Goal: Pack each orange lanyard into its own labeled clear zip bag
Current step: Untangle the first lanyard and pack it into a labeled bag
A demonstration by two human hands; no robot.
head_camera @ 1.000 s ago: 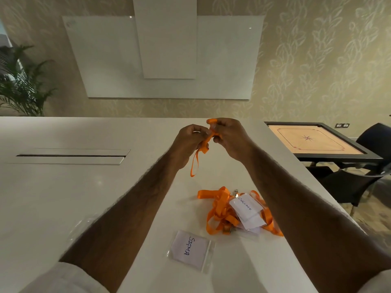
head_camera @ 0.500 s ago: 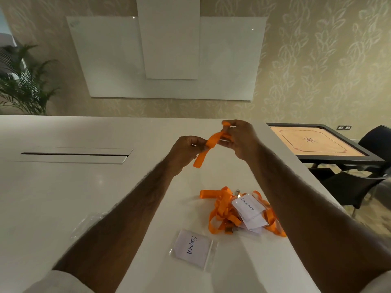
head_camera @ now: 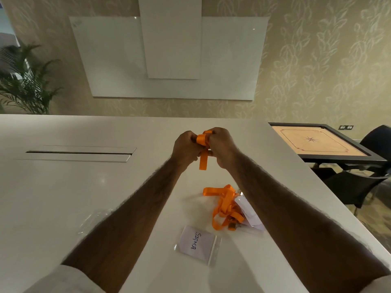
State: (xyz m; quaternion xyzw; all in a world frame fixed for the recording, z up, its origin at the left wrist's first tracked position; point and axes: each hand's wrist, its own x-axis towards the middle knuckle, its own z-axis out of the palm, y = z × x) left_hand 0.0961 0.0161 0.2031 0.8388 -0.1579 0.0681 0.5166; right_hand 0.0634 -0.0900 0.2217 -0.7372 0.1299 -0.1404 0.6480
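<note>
Where hands [head_camera: 186, 149] [head_camera: 221, 149] meet, lanyard [head_camera: 203, 161] gripped betw.

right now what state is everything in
held lanyard, folded into loops, one end hanging, above the table
left grip, curled round held lanyard
right grip, curled round held lanyard
lanyard pile, tangled, unbagged, on table
SIGMA bag, flat, no lanyard inside
clear bag, flat, partly hidden by left arm

One orange lanyard [head_camera: 203, 149] is gripped in loops between left hand [head_camera: 186, 149] and right hand [head_camera: 222, 148], one end hanging. A lanyard pile [head_camera: 224, 205] is tangled on the table [head_camera: 63, 197]. A SIGMA zip bag [head_camera: 197, 244] lies flat just nearer; other labeled bags [head_camera: 247, 211] are touching the pile.
</note>
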